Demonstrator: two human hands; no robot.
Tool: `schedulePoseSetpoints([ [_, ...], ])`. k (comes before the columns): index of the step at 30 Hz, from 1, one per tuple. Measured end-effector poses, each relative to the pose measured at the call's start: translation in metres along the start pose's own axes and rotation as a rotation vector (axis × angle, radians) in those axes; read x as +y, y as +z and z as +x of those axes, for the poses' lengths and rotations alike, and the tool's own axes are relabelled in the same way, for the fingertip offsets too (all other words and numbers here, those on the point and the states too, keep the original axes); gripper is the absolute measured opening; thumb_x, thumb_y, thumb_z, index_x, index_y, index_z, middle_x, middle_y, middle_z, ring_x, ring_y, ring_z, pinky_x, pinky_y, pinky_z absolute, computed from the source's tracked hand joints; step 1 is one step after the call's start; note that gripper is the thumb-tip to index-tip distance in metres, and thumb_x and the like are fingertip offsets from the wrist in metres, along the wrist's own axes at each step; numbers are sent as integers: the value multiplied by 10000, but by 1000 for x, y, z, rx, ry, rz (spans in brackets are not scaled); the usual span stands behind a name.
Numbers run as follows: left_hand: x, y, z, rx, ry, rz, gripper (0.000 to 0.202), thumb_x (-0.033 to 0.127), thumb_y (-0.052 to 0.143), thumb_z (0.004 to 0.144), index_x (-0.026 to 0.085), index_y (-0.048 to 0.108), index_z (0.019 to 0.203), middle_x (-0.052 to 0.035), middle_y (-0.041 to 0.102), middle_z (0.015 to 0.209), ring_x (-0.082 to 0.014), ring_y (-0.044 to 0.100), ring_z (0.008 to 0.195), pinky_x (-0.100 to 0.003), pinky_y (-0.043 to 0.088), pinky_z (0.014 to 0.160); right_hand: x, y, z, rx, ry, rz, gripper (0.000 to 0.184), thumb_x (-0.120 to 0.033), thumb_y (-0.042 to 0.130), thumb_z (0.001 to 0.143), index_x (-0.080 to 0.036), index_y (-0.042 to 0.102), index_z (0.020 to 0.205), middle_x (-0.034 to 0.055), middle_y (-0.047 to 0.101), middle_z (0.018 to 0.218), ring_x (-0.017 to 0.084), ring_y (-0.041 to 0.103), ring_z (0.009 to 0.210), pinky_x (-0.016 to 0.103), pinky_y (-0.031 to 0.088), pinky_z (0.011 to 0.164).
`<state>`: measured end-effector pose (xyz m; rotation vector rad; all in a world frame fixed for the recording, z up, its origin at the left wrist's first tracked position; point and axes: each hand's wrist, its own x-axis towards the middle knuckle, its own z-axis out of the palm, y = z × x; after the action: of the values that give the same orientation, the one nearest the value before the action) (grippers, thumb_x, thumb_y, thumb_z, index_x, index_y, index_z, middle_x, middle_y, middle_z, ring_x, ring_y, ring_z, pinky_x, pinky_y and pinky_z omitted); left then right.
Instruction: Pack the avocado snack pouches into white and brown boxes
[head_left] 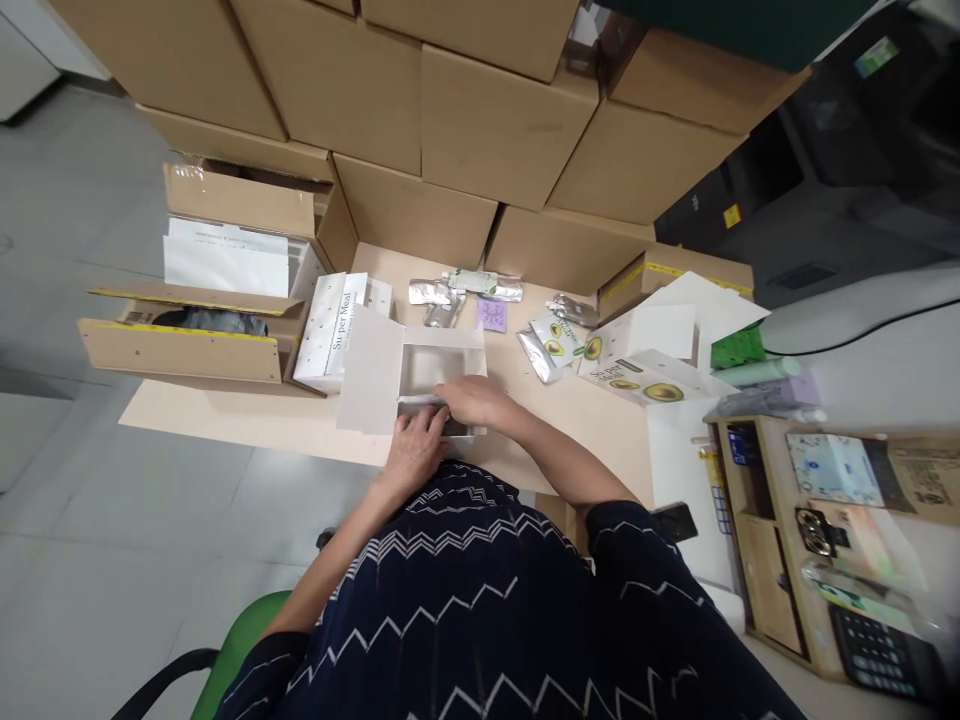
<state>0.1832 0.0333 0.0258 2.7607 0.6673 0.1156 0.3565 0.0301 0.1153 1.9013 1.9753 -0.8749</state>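
Where the desk [607,435] supports it, the open white box [431,368] lies partly beneath the left hand [415,450] and right hand [472,402], fingers bent near its inner divider [417,400]. Whether either grips anything cannot be determined.

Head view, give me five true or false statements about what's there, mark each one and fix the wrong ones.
1. The left hand and right hand are both at a white box. True.
2. That white box is shut. False: it is open.
3. A phone lies to the right of both hands. True.
4. The left hand holds the phone. False: the phone lies apart from it.
5. The chair seat is green. True.
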Motion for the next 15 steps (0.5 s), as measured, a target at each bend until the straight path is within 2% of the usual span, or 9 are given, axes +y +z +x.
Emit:
schedulePoseSetpoints([
  [3, 0, 3, -2, 62, -33, 5, 612, 269, 632, 874, 80, 416, 1414, -250, 514, 1400, -356, 463, 1339, -456, 431, 973, 5, 4, 13, -95, 19, -26, 256, -209, 536, 916, -157, 713, 1093, 146, 747, 1042, 254, 704, 939, 282, 468, 668],
  [6, -1, 6, -4, 106, -38, 15, 647, 270, 618, 880, 50, 380, 1440, -282, 441, 1473, -369, 390, 1409, -452, 422, 997, 9, 13, 22, -133, 18, -51, 247, -229, 557, 914, -161, 741, 1065, 142, 758, 1011, 254, 710, 961, 282, 496, 719],
  [8, -2, 8, -4, 99, -26, 22, 644, 272, 584, 900, 43, 358, 1459, -280, 418, 1504, -360, 431, 1385, -456, 411, 1008, 10, 18, 24, -142, -2, -67, 255, -213, 571, 900, -161, 746, 1078, 145, 761, 1000, 262, 713, 968, 290, 504, 737],
  [12, -5, 12, -4, 54, 15, 47, 557, 291, 536, 936, 69, 422, 1434, -236, 531, 1436, -327, 600, 1187, -459, 406, 989, 9, 15, 18, -151, -24, -70, 248, -163, 582, 867, -124, 758, 1035, 174, 759, 983, 281, 712, 973, 306, 504, 742],
  [15, -7, 12, -4, 64, 33, 70, 516, 319, 523, 950, 76, 467, 1401, -222, 571, 1397, -324, 607, 1165, -461, 396, 986, 15, 6, 4, -63, -145, 152, 223, -192, 558, 893, -133, 758, 969, 148, 760, 1001, 232, 707, 942, 287, 501, 768],
])
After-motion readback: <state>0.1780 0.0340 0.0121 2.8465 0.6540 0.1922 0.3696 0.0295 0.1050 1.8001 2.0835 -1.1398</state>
